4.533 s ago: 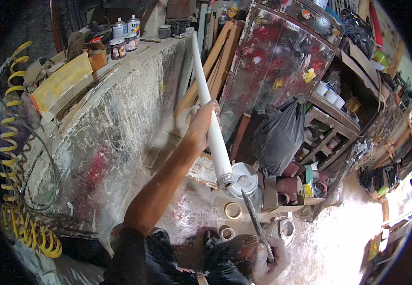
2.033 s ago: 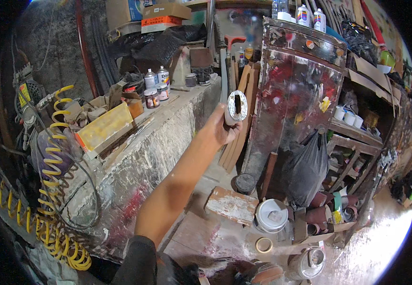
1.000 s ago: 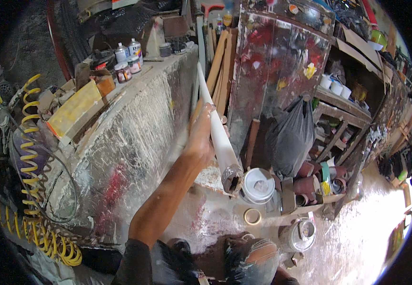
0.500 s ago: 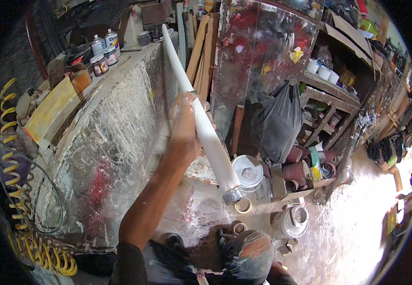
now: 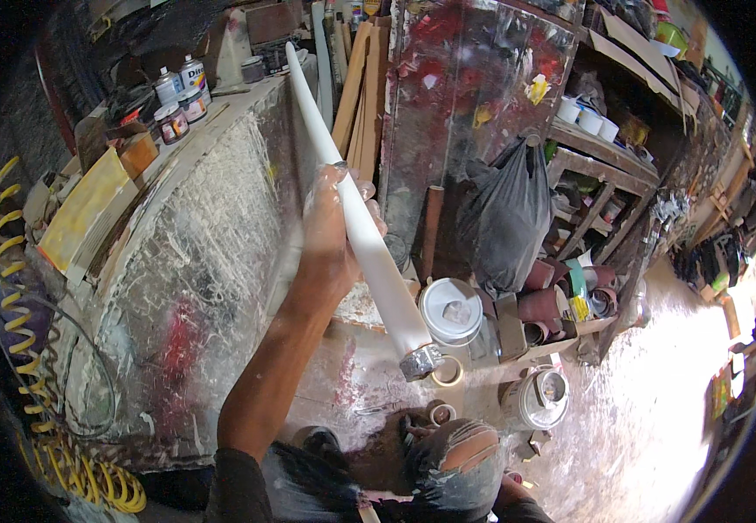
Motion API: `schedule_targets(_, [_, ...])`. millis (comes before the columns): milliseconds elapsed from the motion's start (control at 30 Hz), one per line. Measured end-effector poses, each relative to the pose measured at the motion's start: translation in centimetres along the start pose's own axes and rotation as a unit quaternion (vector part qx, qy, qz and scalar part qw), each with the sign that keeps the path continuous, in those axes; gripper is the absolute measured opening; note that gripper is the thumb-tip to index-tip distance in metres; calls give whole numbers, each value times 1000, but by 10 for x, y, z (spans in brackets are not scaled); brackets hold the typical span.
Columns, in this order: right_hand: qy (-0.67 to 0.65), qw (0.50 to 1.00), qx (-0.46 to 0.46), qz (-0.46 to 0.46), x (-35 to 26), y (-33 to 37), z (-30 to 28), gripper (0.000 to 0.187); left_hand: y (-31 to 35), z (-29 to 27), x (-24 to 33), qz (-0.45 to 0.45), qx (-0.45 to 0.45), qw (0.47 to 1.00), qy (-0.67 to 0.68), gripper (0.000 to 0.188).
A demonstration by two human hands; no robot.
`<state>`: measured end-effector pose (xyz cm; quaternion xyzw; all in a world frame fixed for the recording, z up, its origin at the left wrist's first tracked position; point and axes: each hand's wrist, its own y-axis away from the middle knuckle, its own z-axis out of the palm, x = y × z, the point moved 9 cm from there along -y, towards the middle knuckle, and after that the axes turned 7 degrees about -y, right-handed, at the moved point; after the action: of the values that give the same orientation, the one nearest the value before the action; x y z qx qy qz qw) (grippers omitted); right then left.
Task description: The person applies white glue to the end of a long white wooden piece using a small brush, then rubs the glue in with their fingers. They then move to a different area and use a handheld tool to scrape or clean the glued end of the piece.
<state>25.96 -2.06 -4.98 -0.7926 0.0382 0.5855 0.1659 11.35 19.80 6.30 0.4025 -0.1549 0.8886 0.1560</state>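
My left hand point(image 5: 330, 227) is wrapped around a long white tusk-shaped piece point(image 5: 378, 270), gripping it near the middle. The piece tapers to a thin tip at the upper left and slants down to a thick end wrapped in silvery material point(image 5: 420, 362). White residue marks my fingers, which are partly hidden behind the piece. Low on the right, beside my knee point(image 5: 465, 462), a little of my right hand point(image 5: 510, 486) shows past a dark sleeve; its fingers are hidden.
A white lidded bucket point(image 5: 450, 312), a tape roll point(image 5: 447, 372) and another white bucket point(image 5: 535, 401) stand on the floor. A box of reddish rolls point(image 5: 544, 318) sits beneath a black bag point(image 5: 509, 218). Jars point(image 5: 170, 122) line the left ledge; a yellow coiled hose point(image 5: 16, 296) hangs left.
The white tusk-shaped piece and my left hand have shifted slightly left in the picture, and the surroundings have shifted a little too. My left hand keeps its hold.
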Motion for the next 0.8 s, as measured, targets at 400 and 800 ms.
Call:
schedule_targets(400, [54, 996, 20, -62, -68, -64, -52, 39, -22, -15, -45, -34, 4, 999, 28, 18])
schedule_targets(800, [21, 926, -174, -335, -222, -79, 14, 58, -17, -11, -35, -102, 52, 993, 19, 20])
